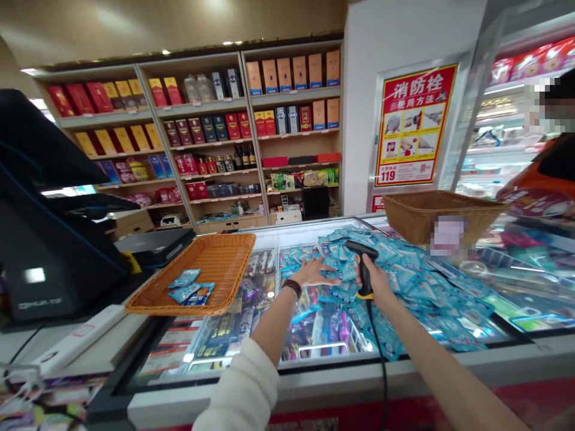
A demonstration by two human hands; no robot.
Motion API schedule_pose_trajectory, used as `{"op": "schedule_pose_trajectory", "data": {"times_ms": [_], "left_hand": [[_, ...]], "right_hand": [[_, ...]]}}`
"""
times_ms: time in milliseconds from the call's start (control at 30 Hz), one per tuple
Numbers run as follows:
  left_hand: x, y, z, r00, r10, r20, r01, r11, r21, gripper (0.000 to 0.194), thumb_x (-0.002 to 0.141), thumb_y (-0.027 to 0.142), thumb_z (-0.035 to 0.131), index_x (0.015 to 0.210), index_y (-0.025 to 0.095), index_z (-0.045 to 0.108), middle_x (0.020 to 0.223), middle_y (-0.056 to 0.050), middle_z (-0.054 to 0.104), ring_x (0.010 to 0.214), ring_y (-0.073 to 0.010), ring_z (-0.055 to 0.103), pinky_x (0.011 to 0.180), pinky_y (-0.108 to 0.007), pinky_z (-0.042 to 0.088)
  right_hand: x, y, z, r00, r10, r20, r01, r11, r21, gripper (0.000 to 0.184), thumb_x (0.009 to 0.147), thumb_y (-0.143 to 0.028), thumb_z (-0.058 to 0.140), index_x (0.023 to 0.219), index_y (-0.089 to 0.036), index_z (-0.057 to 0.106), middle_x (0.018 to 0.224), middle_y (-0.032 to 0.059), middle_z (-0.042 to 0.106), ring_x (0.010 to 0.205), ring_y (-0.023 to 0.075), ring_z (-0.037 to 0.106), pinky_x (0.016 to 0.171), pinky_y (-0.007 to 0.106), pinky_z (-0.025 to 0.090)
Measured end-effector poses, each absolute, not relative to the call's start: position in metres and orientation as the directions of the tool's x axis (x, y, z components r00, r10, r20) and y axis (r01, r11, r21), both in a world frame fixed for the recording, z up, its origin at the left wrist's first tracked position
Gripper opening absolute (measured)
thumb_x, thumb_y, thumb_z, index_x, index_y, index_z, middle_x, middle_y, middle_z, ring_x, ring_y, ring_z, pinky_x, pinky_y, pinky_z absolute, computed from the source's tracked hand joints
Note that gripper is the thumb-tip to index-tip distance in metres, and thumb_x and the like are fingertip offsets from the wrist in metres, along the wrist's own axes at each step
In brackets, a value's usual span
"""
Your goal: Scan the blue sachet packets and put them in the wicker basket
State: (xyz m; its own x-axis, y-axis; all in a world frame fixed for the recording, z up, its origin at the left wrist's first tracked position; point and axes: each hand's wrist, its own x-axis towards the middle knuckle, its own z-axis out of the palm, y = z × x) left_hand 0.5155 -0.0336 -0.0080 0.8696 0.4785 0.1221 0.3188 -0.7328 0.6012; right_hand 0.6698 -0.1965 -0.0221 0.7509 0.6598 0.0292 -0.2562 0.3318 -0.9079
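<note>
**Far left:** I see a black checkout terminal [49, 239] on the counter.

**Tray:** Just right of it, a wicker tray [193, 263] holds a few blue sachets [188, 286].

**Left hand:** My left hand [314, 272] is open, fingers spread and pressing on the near edge of the sachet pile; a beaded bracelet [293, 288] sits on the wrist.

**Right hand:** My right hand [375, 281] is closed around the grip of a black-and-yellow barcode scanner [363, 269], just beside the left hand, over the pile. A black cord [381, 371] drops from it.

**Centre right:** The loose pile of blue sachets [404, 281] spreads across the glass top of a chest freezer [314, 353].

**Far right:** A wicker basket [442, 215] sits beyond the pile, near a co-worker in an orange vest [545, 179].
</note>
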Motion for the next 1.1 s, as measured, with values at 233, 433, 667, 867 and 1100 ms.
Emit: {"op": "schedule_pose_trajectory", "data": {"times_ms": [233,433,667,867,1100], "left_hand": [[0.514,-0.026,-0.007,0.595,0.762,0.254,0.478,-0.590,0.651,0.064,0.077,0.018,0.085,0.140,0.012,0.073,0.139,-0.020,0.073,0.128,-0.0335,0.071,0.113,-0.041,0.054],[0.496,-0.015,-0.012,0.395,0.886,0.242,0.516,-0.432,0.740,0.036,0.080,0.016,0.083,0.117,0.014,0.081,0.110,-0.015,0.083,0.113,-0.0335,0.080,0.100,-0.039,0.060],[0.466,-0.020,-0.057,0.126,0.988,0.089,-0.251,-0.056,0.966,0.024,0.085,0.028,0.086,0.098,0.015,0.071,0.072,-0.004,0.075,0.077,-0.0242,0.083,0.087,-0.039,0.067],[0.439,-0.022,-0.077,0.126,0.987,0.104,-0.539,-0.019,0.842,0.034,0.075,0.035,0.096,0.086,0.017,0.069,0.076,-0.004,0.077,0.078,-0.0206,0.081,0.104,-0.046,0.064],[0.428,-0.012,-0.078,0.139,0.984,0.109,-0.601,-0.004,0.799,0.042,0.064,0.038,0.102,0.082,0.018,0.070,0.080,-0.005,0.079,0.088,-0.0242,0.082,0.105,-0.045,0.063]], "right_hand": [[0.652,-0.175,-0.037,0.720,0.694,-0.030,-0.252,0.221,-0.942,0.051,0.077,-0.068,0.088,0.080,-0.022,0.066,0.057,-0.0021,0.065,0.041,0.0113,0.054,0.036,0.023,0.043],[0.649,-0.167,-0.036,0.704,0.710,-0.028,-0.246,0.206,-0.947,0.046,0.082,-0.063,0.086,0.079,-0.022,0.064,0.056,-0.0009,0.065,0.038,0.0119,0.052,0.033,0.023,0.040],[0.633,-0.164,-0.030,0.678,0.731,0.079,-0.171,0.262,-0.950,0.059,0.069,-0.074,0.090,0.082,-0.023,0.066,0.058,-0.0017,0.065,0.039,0.0117,0.052,0.035,0.024,0.041],[0.596,-0.158,-0.027,0.565,0.811,0.155,-0.170,0.298,-0.939,0.073,0.059,-0.085,0.089,0.085,-0.021,0.067,0.060,-0.0019,0.065,0.038,0.0105,0.051,0.034,0.025,0.040],[0.563,-0.149,-0.044,0.413,0.898,0.153,-0.145,0.231,-0.962,0.072,0.062,-0.088,0.084,0.081,-0.022,0.064,0.058,-0.0028,0.063,0.035,0.0099,0.048,0.032,0.024,0.037]]}}
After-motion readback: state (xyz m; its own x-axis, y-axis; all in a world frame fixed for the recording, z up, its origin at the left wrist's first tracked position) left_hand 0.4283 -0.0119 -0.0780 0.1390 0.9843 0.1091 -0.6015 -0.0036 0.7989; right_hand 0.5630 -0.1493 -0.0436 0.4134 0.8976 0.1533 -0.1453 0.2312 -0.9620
